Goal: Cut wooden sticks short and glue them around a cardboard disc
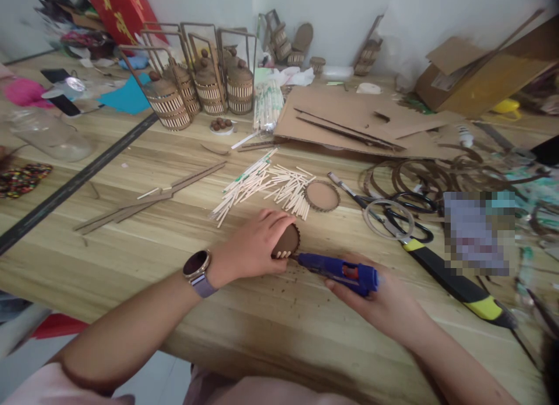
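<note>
My left hand (255,245), with a watch on its wrist, grips a round brown cardboard disc (287,242) that has a ridged rim. A few short pale sticks stand along the disc's near edge. My right hand (371,291) is wrapped round a blue glue gun (332,269), its nozzle at the disc's near right edge. Just beyond lies a loose pile of short pale sticks (283,186), some with green-marked wrapping. A second round cardboard piece (322,196) with a ridged rim lies flat beside the pile.
Small lidded stick-and-cardboard baskets (205,84) with tall handles stand at the back left. A cardboard sheet (349,122) lies behind the pile. To the right are a black-and-yellow cutter (454,280), scissors (406,215) and curled brown strips (406,175). Cardboard strips (148,201) lie left.
</note>
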Tool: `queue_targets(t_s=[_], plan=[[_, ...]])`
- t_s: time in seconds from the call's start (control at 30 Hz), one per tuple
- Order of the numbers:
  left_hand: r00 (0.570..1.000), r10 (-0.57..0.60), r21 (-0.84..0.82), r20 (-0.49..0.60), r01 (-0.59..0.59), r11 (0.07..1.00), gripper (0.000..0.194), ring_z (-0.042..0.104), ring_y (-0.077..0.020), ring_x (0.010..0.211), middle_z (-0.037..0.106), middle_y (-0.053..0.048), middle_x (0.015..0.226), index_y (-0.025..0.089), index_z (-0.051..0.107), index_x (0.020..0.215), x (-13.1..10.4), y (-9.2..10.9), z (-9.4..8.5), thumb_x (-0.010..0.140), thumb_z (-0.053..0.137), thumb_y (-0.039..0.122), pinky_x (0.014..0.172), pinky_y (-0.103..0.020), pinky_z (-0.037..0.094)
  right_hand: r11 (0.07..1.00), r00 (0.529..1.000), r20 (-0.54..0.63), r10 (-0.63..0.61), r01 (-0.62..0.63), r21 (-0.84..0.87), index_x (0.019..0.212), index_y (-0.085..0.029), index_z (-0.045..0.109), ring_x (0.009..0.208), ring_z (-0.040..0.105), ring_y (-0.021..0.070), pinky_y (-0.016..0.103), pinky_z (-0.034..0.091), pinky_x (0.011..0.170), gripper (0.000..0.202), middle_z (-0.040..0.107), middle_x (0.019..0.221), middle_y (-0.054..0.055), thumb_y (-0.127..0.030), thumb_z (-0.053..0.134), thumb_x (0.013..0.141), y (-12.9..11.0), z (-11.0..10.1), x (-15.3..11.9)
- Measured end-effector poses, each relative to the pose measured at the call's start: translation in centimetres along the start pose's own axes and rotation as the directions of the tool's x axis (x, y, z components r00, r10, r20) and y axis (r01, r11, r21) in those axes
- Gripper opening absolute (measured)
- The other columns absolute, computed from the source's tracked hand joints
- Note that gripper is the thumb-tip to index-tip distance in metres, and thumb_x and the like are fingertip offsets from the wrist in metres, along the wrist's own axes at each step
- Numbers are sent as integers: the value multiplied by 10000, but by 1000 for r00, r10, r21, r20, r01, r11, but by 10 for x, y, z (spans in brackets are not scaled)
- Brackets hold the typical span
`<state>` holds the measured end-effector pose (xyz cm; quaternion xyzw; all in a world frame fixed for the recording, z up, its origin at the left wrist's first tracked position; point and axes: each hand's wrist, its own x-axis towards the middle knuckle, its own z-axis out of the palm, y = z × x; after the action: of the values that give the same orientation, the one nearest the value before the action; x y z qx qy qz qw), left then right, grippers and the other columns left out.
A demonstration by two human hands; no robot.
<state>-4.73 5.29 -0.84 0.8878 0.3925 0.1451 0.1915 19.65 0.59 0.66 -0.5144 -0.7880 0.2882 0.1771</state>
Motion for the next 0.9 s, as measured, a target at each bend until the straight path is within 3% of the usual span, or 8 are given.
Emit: queue_targets(t_s=[0.6, 0.7, 0.8, 0.9], plan=[[1000, 6, -19, -8, -6, 1000, 682, 420, -312, 1302, 494, -139, 1397, 185, 376, 1374, 0, 0, -1, 750, 651, 223, 1093, -506, 373, 1000, 999, -45, 7, -8, -25, 692, -235, 609, 666, 656, 221, 318, 504, 605, 199, 681, 678, 34, -381, 575, 823, 0, 2, 0], [1000, 0, -25, -9, 0, 1000, 692, 420, -311, 1301, 489, -147, 1401, 175, 373, 1373, 0, -1, 0, 747, 662, 235, 1095, -500, 375, 992, 986, -124, 116, -109, 56, 802, -225, 682, 669, 672, 241, 336, 523, 602, 223, 723, 727, 52, -429, 593, 805, 4, 3, 1], [1000, -13, -10, -3, 13, 1000, 684, 415, -302, 1305, 493, -157, 1394, 150, 374, 1370, 0, -1, 0, 760, 668, 246, 1108, -481, 367, 951, 930, -239, 278, -233, 201, 884, -227, 708, 694, 674, 253, 346, 527, 602, 295, 746, 786, 64, -495, 644, 781, 12, -2, 2], [1000, -15, -5, -3, 15, 1000, 680, 417, -297, 1308, 502, -159, 1386, 139, 381, 1366, -1, 0, -1, 759, 672, 232, 1117, -465, 362, 850, 882, -165, 441, -352, 392, 804, -216, 674, 527, 576, 176, 287, 444, 464, 349, 678, 654, 29, -563, 677, 765, 23, -12, 3]])
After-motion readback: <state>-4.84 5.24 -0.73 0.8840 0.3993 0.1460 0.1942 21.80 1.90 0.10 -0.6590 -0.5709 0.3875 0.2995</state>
